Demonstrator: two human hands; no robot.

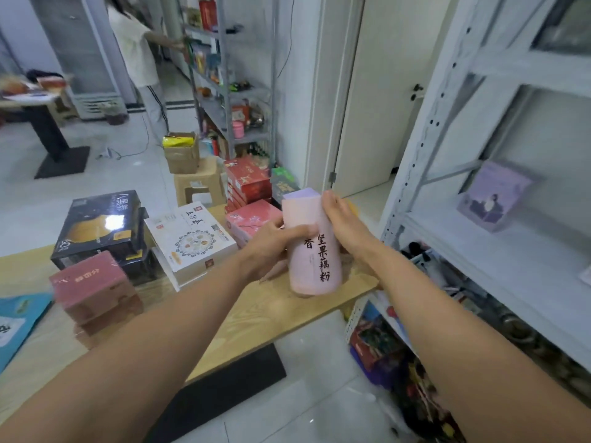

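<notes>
My left hand (271, 243) curls round the tall pink black-lettered canister (311, 254). My right hand (343, 225) presses its side, and its fingers are hidden, so I can't tell their grip. Over the light wooden table (256, 314) edge, it could slip floorward.
</notes>
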